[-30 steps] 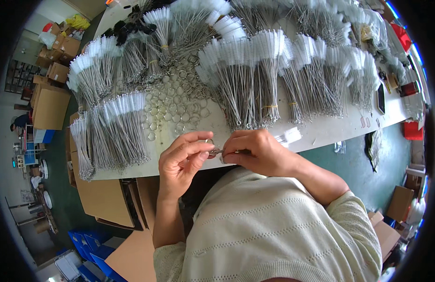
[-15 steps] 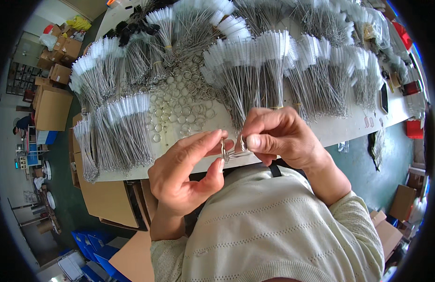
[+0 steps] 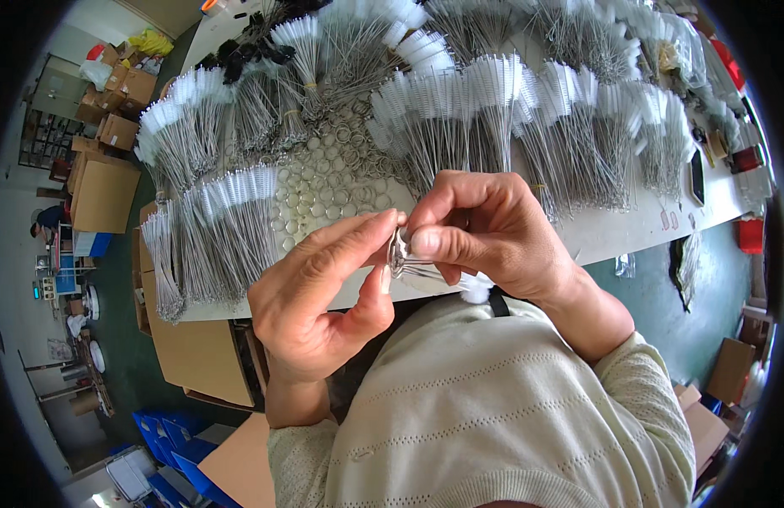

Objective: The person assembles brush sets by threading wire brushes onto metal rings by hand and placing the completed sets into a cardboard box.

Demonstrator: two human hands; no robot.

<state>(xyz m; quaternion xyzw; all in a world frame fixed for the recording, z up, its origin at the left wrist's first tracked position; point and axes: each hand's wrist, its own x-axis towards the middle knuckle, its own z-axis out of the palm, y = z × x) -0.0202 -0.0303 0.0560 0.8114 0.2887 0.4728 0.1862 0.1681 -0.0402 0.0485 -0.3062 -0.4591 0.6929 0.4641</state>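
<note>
Your right hand [image 3: 485, 233] pinches the looped ends of a few thin wire brushes [image 3: 426, 269], thumb pressed flat on top, held up off the white table [image 3: 612, 237]. Your left hand [image 3: 320, 296] closes in, fingertips touching the same metal loops, possibly a ring. The brushes' long axis runs rightward under your right palm, white tuft [image 3: 476, 292] poking out below. Brush bundles [image 3: 459, 118] and loose rings [image 3: 324, 190] lie beyond.

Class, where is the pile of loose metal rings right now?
In the head view, the metal rings lie on the white table, left of centre, between brush bundles, just beyond the raised left hand.
</note>
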